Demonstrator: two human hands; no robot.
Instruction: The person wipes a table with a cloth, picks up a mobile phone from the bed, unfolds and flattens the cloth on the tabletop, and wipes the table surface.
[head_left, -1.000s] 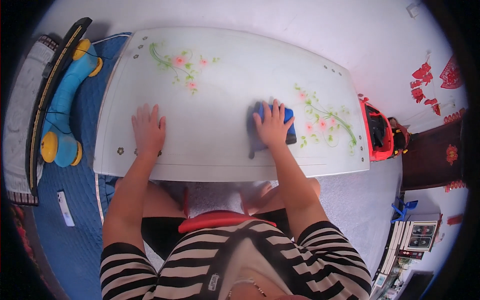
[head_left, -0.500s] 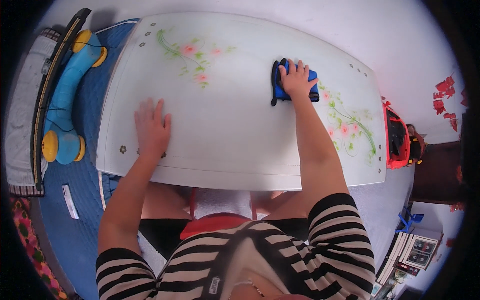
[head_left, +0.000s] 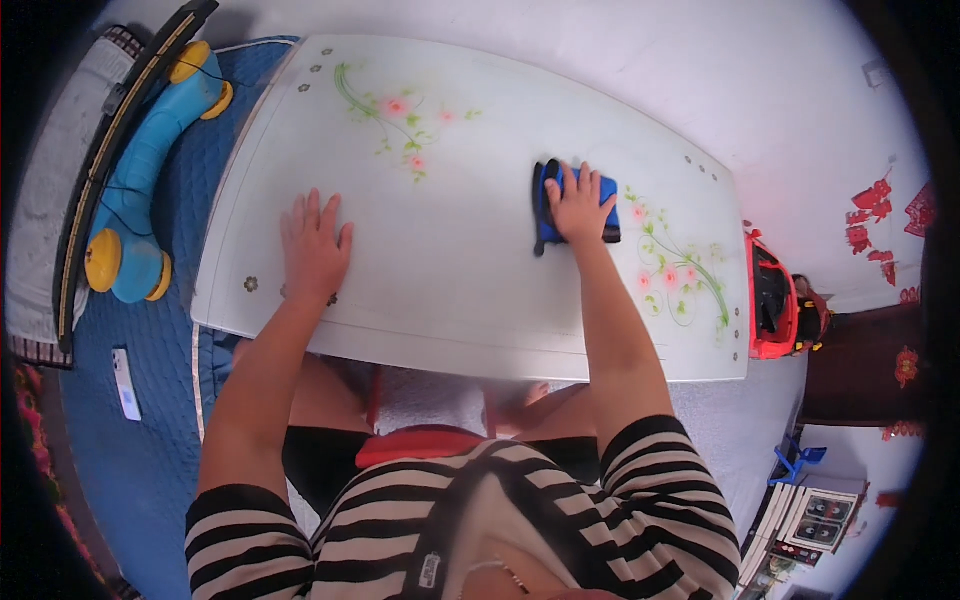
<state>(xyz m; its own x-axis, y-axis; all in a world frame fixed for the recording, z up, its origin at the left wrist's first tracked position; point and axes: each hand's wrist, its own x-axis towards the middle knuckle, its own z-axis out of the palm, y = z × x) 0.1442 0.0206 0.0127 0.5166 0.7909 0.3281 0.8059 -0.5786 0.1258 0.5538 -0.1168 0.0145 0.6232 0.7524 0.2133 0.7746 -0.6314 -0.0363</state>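
Note:
A white table [head_left: 450,290] with pink flowers and green stems printed on it lies in front of me. On its right half, my right hand [head_left: 580,205] presses flat on a folded blue cloth [head_left: 608,222] with black edging, fingers stretched out and a little apart. Part of the cloth is hidden under the palm. My left hand [head_left: 317,245] lies palm down on the left part of the tabletop, fingers spread, holding nothing.
Left of the table, a blue quilted cover [head_left: 165,350] bears a blue and yellow curved toy [head_left: 150,180] and a phone [head_left: 126,384]. A red toy vehicle [head_left: 768,300] stands beyond the right edge. Books [head_left: 775,525] are stacked at lower right.
My right hand has drawn the blue cloth a little nearer to me across the tabletop. My left hand stays about where it was on the table. The whole view has shifted and turned slightly.

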